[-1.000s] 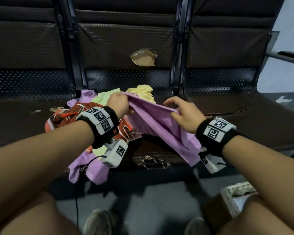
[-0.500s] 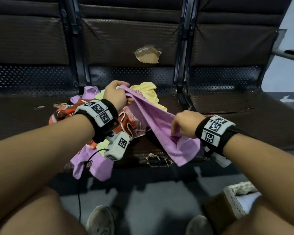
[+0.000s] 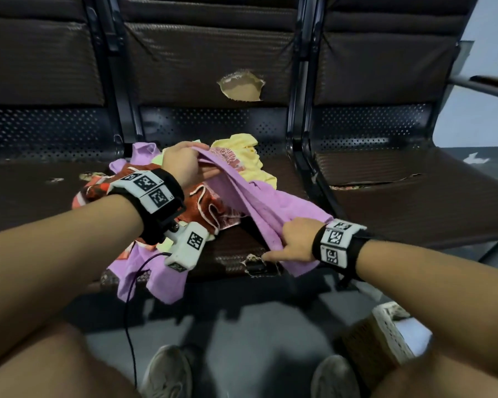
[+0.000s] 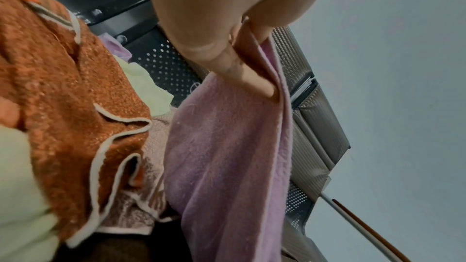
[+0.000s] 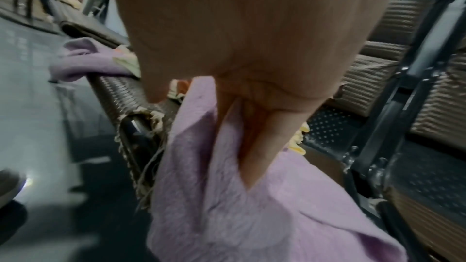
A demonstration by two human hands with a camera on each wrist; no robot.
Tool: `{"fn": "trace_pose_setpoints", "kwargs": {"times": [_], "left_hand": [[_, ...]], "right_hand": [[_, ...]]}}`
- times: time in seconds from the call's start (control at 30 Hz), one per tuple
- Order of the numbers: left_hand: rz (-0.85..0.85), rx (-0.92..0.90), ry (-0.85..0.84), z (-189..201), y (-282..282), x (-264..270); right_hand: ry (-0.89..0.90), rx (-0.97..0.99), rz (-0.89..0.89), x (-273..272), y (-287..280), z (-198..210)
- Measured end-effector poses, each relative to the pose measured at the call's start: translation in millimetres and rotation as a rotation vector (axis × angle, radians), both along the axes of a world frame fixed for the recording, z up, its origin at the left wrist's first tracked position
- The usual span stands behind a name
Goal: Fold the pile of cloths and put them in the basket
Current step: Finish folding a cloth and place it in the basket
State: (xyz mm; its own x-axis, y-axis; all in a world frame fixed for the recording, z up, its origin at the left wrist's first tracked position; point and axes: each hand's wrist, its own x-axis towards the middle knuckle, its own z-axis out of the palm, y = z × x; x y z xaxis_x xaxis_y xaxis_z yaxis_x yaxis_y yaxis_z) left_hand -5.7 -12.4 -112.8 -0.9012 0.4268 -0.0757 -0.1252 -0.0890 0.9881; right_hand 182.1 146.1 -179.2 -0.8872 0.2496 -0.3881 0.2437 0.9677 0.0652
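Observation:
A lilac cloth (image 3: 253,205) stretches between both hands above the middle bench seat. My left hand (image 3: 184,165) pinches its far corner over the pile; in the left wrist view the lilac cloth (image 4: 227,146) hangs from thumb and fingers. My right hand (image 3: 295,239) grips its near end at the seat's front edge; in the right wrist view the fingers curl into the lilac cloth (image 5: 227,196). The pile holds an orange patterned cloth (image 3: 213,208), a yellow cloth (image 3: 246,156), a pale green cloth and a second lilac cloth (image 3: 153,271) hanging off the seat. The basket (image 3: 385,334) stands on the floor, lower right.
Dark bench seats (image 3: 400,196) run left to right, with a torn backrest hole (image 3: 240,86) and frayed front edge (image 3: 256,261). A cable (image 3: 130,311) hangs from my left wrist camera. My shoes (image 3: 167,372) and knees fill the bottom over grey floor.
My right hand has slid down and toward me along the lilac cloth to its near end. The left hand kept its pinch at the far corner, and the cloth is now drawn longer.

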Motion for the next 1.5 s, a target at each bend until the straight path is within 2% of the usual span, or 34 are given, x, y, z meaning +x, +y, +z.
{"fn": "trace_pose_setpoints", "kwargs": {"times": [0.07,0.17,0.23,0.37,0.43,0.5,0.6,0.7,0.77,0.87,0.97,1.1,1.23,1.37,1.5], "left_hand": [[-0.030,-0.004,0.065,2.6,3.2,4.8],[0.021,0.030,0.010,7.8,9.4,4.3],[0.066,0.012,0.051,6.6,8.4,-3.2],[0.142,-0.259,0.270,-6.3,-9.1,-24.1],[0.164,-0.373,0.316,-8.8,-16.6,-31.4],[0.158,-0.492,0.382,-8.3,-22.6,-34.5],[0.066,-0.563,0.483,-7.3,-27.0,-34.7],[-0.090,-0.700,0.714,-8.8,-29.2,-30.1],[-0.060,-0.755,0.845,-10.6,-30.7,-30.2],[0.111,-0.671,0.903,-1.6,-35.7,-34.9],[0.233,-0.536,0.914,18.5,-36.9,-41.4],[0.295,-0.388,0.850,46.6,-27.2,-38.8],[0.286,-0.328,0.839,73.3,-15.9,-36.1],[0.314,-0.374,0.784,93.5,-16.2,-40.9],[0.354,-0.337,0.654,102.2,-11.5,-38.3]], "right_hand": [[0.021,0.054,-0.010,-5.3,-6.2,-7.7],[0.034,0.095,-0.060,-13.8,-7.3,-5.0],[0.054,0.077,-0.144,-16.5,0.5,3.9],[0.231,0.006,-0.320,-11.6,28.1,33.8],[0.348,-0.033,-0.374,-3.2,40.6,46.5],[0.468,-0.080,-0.380,5.4,49.9,56.0],[0.617,-0.120,-0.376,12.3,59.6,67.0],[0.770,-0.133,-0.346,14.4,67.9,79.1],[0.862,-0.200,-0.273,16.9,71.0,86.8],[0.922,-0.278,-0.180,22.4,69.6,94.4],[0.878,-0.233,-0.159,25.9,69.2,105.0],[0.746,-0.102,-0.243,20.9,71.3,132.0],[0.796,-0.129,-0.408,13.6,65.6,163.6],[0.863,-0.271,-0.528,8.7,68.4,180.4],[0.898,-0.519,-0.578,-0.3,64.7,184.6]]}}
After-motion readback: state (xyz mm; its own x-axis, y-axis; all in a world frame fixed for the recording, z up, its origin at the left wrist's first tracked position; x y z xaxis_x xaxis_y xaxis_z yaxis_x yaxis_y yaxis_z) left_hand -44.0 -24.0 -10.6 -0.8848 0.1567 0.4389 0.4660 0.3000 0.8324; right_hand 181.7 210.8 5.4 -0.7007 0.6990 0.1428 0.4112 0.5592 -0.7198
